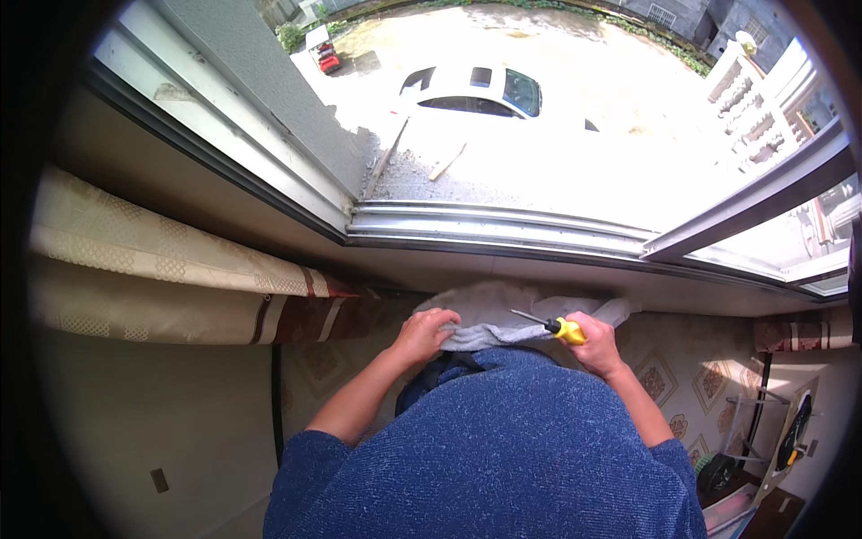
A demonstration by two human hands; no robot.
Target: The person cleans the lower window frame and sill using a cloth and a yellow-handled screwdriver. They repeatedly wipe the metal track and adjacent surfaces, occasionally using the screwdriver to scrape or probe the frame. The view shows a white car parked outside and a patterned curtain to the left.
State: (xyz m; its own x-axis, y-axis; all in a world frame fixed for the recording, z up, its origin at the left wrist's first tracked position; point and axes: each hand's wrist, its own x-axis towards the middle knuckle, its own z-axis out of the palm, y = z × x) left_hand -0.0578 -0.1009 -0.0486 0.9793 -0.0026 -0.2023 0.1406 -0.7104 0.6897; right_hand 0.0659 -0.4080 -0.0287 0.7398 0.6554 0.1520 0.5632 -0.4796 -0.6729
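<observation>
In my right hand (594,342) is a screwdriver (564,329) with a yellow and black handle, its metal shaft pointing left. A grey cloth (495,316) spreads between my two hands, against the front of my body and below the window. My left hand (425,335) grips the left part of this cloth with its fingers. The cloth's right part passes behind the screwdriver and my right hand; whether the right fingers also hold cloth cannot be told.
The sliding window's metal track (498,226) runs in front of me, with a parked white car (465,91) outside below. A patterned curtain (161,269) hangs at the left. A board (788,438) and a dark round object (715,471) stand at the lower right.
</observation>
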